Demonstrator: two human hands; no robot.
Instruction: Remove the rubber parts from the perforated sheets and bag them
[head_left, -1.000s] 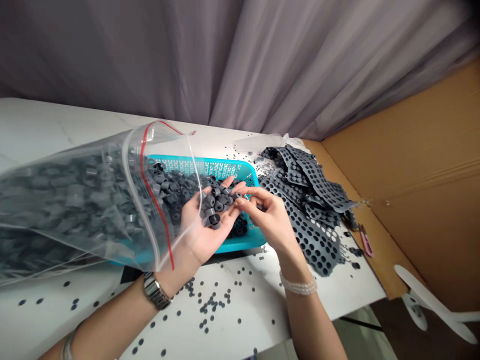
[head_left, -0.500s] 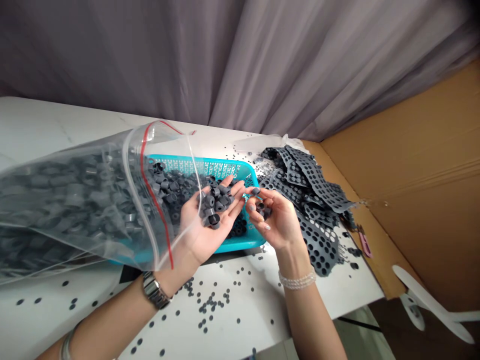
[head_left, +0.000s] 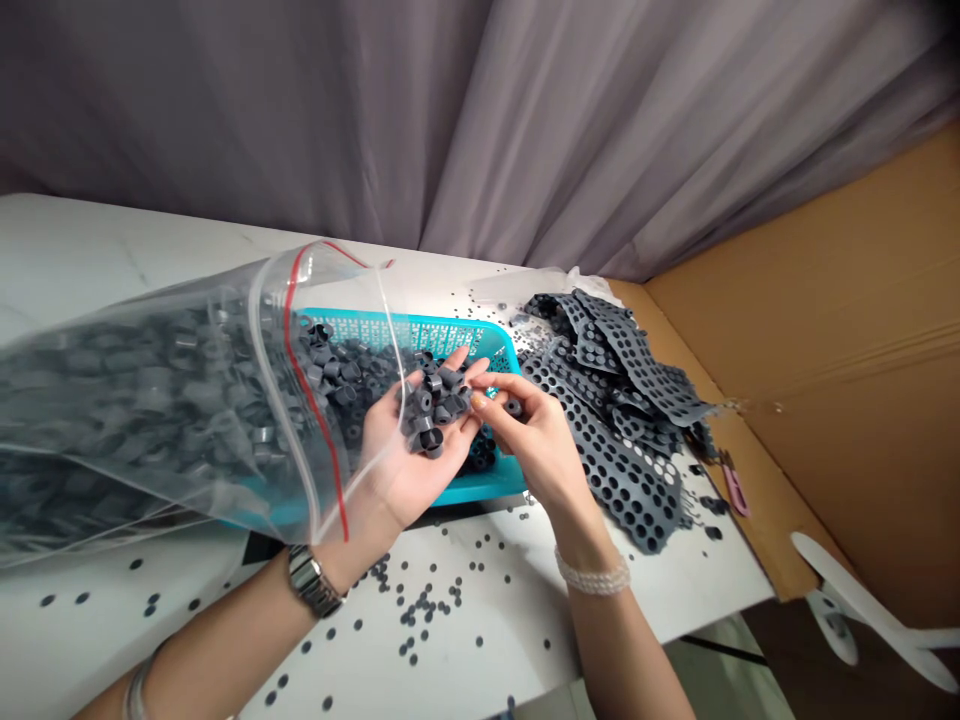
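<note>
My left hand (head_left: 409,455) lies palm up over a teal basket (head_left: 491,345), cupping a heap of small grey rubber rings (head_left: 435,405). My right hand (head_left: 536,440) is beside it, fingers curled, its fingertips touching the heap and a ring (head_left: 514,407) held between them. A clear zip bag (head_left: 150,410) with a red seal line, full of the same grey rings, lies across my left forearm and the basket's left part.
A pile of grey punched rubber sheets (head_left: 622,400) lies right of the basket. Small grey dots (head_left: 427,605) litter the white table (head_left: 90,260). A cardboard box wall (head_left: 840,350) stands at right, grey curtain behind. Pink snips (head_left: 733,487) rest by the box.
My right hand, which had turned palm up away from the heap half a second ago, has turned back and reached its fingertips to the rings in my left palm.
</note>
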